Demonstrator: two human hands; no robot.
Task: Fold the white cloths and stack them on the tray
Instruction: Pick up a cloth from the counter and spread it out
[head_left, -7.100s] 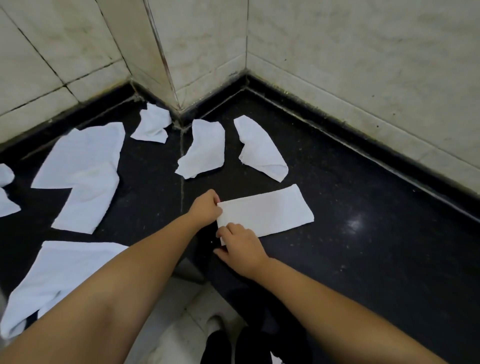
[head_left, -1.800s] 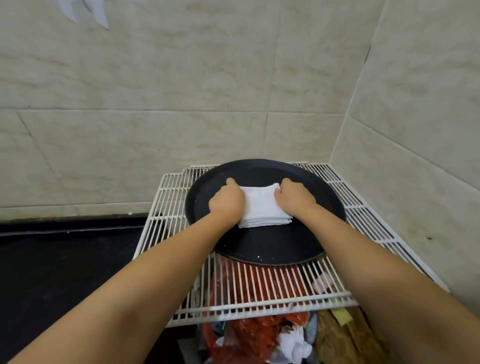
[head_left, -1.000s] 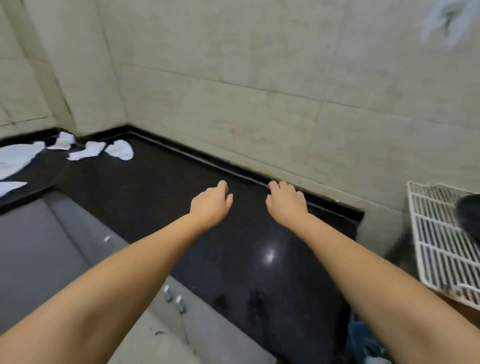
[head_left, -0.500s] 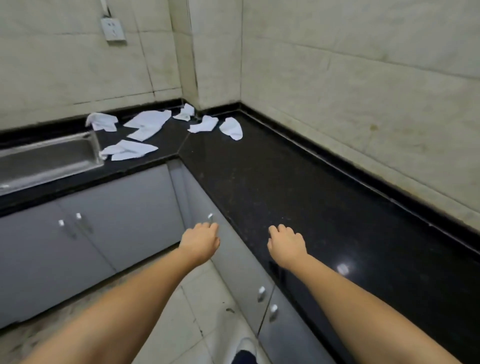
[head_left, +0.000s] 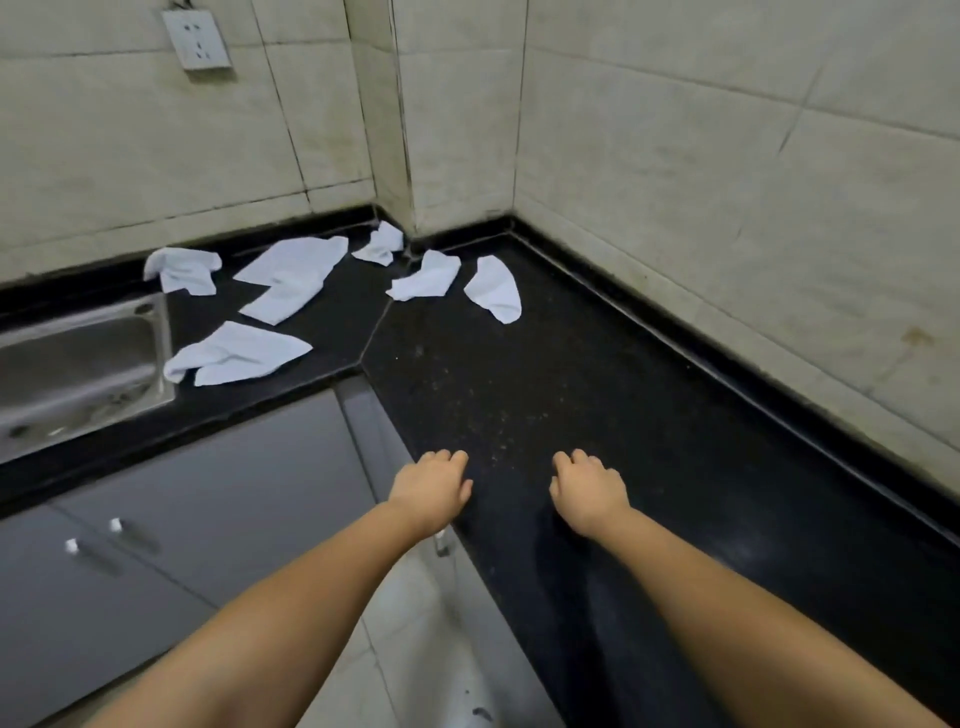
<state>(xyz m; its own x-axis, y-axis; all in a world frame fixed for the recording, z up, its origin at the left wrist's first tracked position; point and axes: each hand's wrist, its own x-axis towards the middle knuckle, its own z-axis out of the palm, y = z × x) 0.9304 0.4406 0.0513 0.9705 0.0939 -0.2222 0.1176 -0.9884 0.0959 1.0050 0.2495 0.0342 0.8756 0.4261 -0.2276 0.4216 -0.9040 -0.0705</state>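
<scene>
Several crumpled white cloths lie in the far corner of the black counter (head_left: 571, 395): one cloth (head_left: 494, 289) nearest on the right, another (head_left: 426, 276) beside it, a small one (head_left: 382, 244) against the wall, a large one (head_left: 291, 278), one (head_left: 236, 354) by the sink and one (head_left: 183, 268) at the back left. My left hand (head_left: 430, 488) and my right hand (head_left: 589, 489) hover over the near counter edge, palms down, fingers loosely curled, holding nothing. The tray is out of view.
A steel sink (head_left: 78, 371) is set into the counter at the left. Grey cabinet doors (head_left: 208, 499) with small knobs run below. Tiled walls close the corner, with a wall socket (head_left: 196, 37) at the upper left. Pale floor tiles show below.
After pressing the folded cloth onto the tray, both hands let go. The view has swung left from the tray to the counter corner, and the cloths now appear closer.
</scene>
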